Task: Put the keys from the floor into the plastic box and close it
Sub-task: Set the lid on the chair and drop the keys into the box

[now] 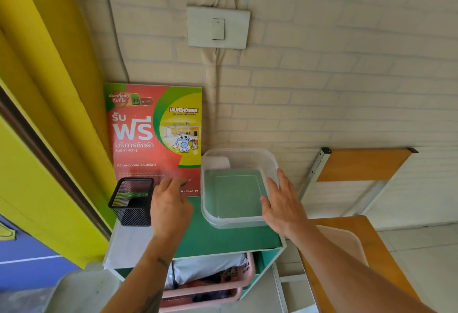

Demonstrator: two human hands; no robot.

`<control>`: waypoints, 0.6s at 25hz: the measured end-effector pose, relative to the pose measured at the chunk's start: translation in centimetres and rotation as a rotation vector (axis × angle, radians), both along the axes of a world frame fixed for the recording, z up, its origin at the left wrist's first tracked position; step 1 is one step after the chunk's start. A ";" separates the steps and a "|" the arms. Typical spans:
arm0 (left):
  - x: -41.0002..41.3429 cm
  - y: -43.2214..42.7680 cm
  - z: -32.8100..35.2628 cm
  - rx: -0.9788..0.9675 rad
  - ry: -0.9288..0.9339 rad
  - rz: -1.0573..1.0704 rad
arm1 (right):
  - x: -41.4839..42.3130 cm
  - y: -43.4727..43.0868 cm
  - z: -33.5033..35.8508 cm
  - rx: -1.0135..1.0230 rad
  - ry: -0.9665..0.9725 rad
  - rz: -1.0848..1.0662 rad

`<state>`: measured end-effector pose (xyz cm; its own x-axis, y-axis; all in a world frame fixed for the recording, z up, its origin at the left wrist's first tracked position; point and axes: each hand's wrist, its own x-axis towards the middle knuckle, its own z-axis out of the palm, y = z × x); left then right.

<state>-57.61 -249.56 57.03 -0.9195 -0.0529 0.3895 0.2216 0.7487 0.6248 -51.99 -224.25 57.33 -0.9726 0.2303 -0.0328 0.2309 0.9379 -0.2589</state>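
A clear plastic box [238, 222] stands open on the green shelf top [223, 238], with nothing visible inside it. My right hand [282, 206] lies flat with spread fingers against the box's right wall. My left hand [169, 203] hovers left of the box, beside a black mesh holder, with its fingers pinched together. A thin blurred thing, apparently the keys [186, 182], pokes out of its fingertips toward the box. The box's translucent lid [347, 240] lies on a wooden seat to the right.
A black mesh holder [131, 203] stands at the shelf's left. A red laundry poster [153, 139] leans on the brick wall behind. A pink basket [210, 285] with clothes sits below the shelf top. A wooden chair [359, 164] stands at the right.
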 end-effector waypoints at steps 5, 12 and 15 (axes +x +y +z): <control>-0.9 5.7 4.5 0.077 0.047 -0.237 | 0.0 0.0 -0.1 -0.015 0.003 0.014; -2.4 10.2 3.1 -0.278 -0.464 -0.378 | 0.2 0.2 -0.1 -0.008 0.016 0.018; -2.6 10.8 2.5 -0.338 -0.511 -0.378 | 0.2 0.2 0.1 0.000 -0.003 0.021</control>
<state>-60.17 -238.78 59.57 -0.9226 0.3528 -0.1561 0.2456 0.8491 0.4676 -51.80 -224.05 57.40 -0.9771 0.2096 -0.0358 0.2117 0.9425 -0.2586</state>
